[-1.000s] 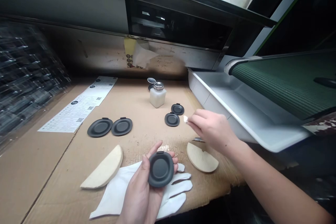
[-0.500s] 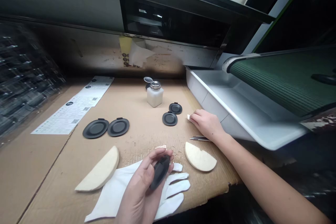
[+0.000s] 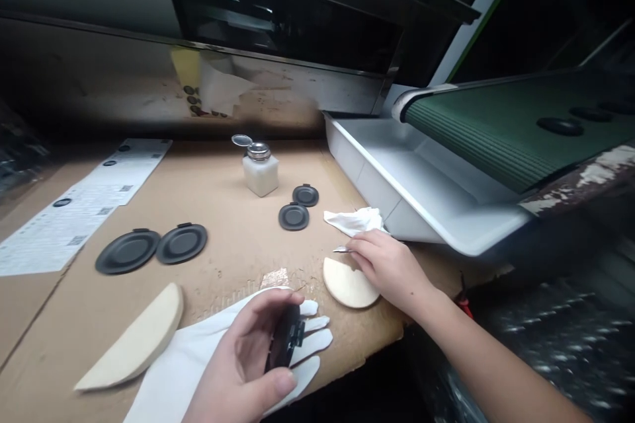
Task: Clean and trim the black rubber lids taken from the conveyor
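Left hand point(image 3: 238, 350) clenches a dark cap point(image 3: 285, 337), held on edge above a white cotton glove point(image 3: 198, 350). Right hand point(image 3: 391, 268) appears closed on tweezers point(image 3: 341, 250), only the tips showing, beside a crumpled white cloth point(image 3: 353, 221) and a half-round felt pad point(image 3: 347, 283). The cardboard-covered counter point(image 3: 223, 258) carries two large caps point(image 3: 127, 251), two small caps point(image 3: 294, 217) and a second felt pad point(image 3: 133, 337). A dispenser bottle point(image 3: 260, 175) stands with lid raised, contents indeterminate. A white tray point(image 3: 367, 188) sits right, below a green ribbed belt point(image 3: 471, 139) bearing dark discs point(image 3: 560, 126).
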The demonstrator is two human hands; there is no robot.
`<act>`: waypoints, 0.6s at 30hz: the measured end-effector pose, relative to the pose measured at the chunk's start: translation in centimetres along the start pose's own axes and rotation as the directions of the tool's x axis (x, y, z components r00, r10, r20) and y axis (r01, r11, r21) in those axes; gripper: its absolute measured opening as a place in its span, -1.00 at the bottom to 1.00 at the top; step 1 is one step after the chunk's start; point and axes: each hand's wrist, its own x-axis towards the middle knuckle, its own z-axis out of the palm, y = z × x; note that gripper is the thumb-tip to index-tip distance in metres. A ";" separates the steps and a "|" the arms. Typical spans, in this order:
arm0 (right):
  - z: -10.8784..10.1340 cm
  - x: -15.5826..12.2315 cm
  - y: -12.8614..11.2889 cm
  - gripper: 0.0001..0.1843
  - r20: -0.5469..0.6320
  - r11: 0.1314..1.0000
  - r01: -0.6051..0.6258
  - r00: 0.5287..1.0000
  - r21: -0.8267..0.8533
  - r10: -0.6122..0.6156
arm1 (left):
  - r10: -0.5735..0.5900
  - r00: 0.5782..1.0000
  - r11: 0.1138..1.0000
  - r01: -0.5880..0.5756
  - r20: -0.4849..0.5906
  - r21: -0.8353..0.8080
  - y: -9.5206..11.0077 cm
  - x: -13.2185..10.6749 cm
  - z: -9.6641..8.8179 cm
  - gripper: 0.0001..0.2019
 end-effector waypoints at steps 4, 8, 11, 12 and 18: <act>1.2 0.2 2.2 -0.85 0.000 0.998 -0.055 0.998 -0.017 0.055 | 0.034 0.999 0.989 -0.031 -0.019 0.148 -0.1 0.0 0.4 -0.50; 1.6 0.1 2.8 -0.90 -0.024 0.998 -0.032 0.999 0.053 0.034 | 0.087 0.996 0.954 -0.076 -0.026 0.289 0.2 -0.2 0.8 -0.53; 0.7 -0.5 2.2 -0.85 -0.100 0.991 -0.047 0.993 0.127 0.060 | 0.115 0.993 0.903 -0.114 0.022 0.415 0.5 -0.5 0.9 -0.54; 0.1 -0.7 1.7 -0.83 -0.147 0.984 -0.057 0.986 0.171 0.082 | 0.129 0.991 0.884 -0.125 0.022 0.451 0.6 -0.6 1.0 -0.55; -3.9 -1.6 -2.6 -0.79 -0.196 0.934 0.153 0.976 0.322 -0.093 | 0.345 0.932 0.734 -0.196 -0.109 0.650 0.1 -0.8 1.1 -0.62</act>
